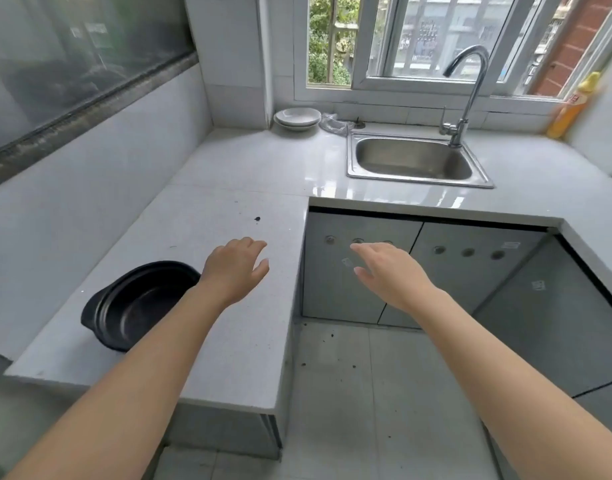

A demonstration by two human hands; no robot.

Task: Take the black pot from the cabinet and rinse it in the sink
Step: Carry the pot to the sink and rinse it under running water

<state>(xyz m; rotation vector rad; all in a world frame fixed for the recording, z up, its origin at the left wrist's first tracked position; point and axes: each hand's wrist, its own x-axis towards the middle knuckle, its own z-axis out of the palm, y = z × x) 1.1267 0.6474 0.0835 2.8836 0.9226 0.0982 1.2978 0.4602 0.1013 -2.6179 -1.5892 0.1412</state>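
Note:
A black pot (135,306) with small side handles sits upright and without a lid on the white counter (228,341) at the near left; my left forearm hides its right rim. My left hand (233,270) hovers over the counter just right of the pot, fingers apart, holding nothing. My right hand (389,273) is stretched out in front of the grey cabinet doors (356,296) below the sink, open and empty. The steel sink (415,161) lies at the back, with a curved tap (467,95) behind it; no water runs.
Stacked white dishes (297,117) and a crumpled plastic bag (335,124) stand left of the sink. A yellow bottle (571,109) is at the back right by the window. The cabinet doors are closed. Dark specks dot the floor tiles (332,375).

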